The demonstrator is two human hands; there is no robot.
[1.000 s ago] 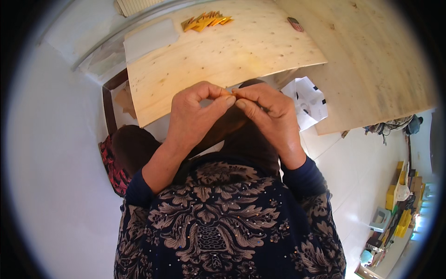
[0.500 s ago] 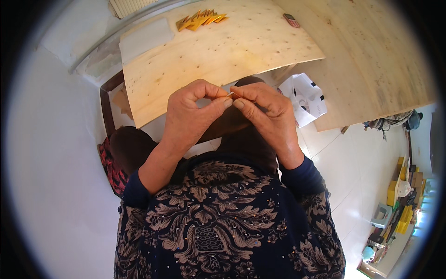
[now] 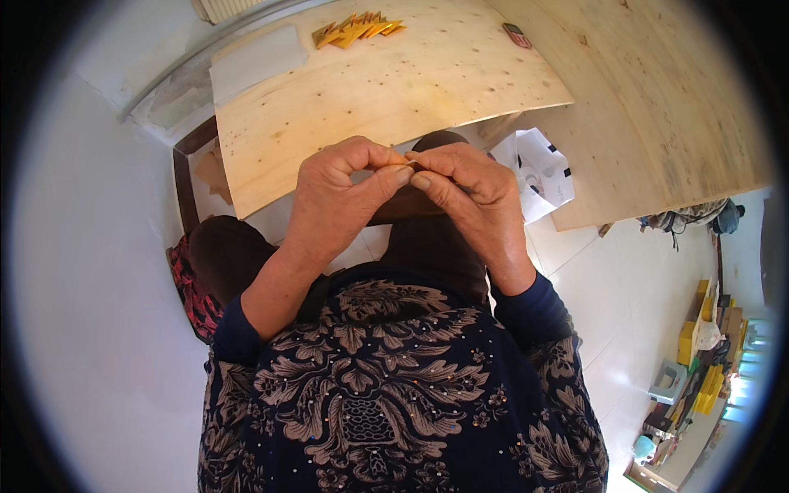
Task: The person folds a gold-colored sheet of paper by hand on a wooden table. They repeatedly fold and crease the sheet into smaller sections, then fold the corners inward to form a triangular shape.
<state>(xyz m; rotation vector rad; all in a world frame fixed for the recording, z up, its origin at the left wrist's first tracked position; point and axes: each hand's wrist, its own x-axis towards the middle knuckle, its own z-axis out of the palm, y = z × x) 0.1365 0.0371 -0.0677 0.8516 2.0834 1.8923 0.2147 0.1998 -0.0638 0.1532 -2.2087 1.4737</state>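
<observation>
1. The left grip (image 3: 345,177) grasps a small pale strip (image 3: 410,163) between thumb and index finger; the strip is too small to identify further.
2. The right grip (image 3: 472,185) pinches the strip's other end, the fingertips of both hands nearly meeting.
3. The strip is above the person's lap, just off the near edge of the plywood tabletop (image 3: 394,94).
4. On the far part of the tabletop, shiny gold packets (image 3: 357,31) overlap in a row; any print on them is illegible at this size.
5. Left of them lies a whitish sheet (image 3: 259,62); well to their right, a red-and-dark keypad phone (image 3: 517,35), its markings unreadable.
6. Near the right hand, a white bag (image 3: 549,187) bears black patches and faint, unreadable marks.
</observation>
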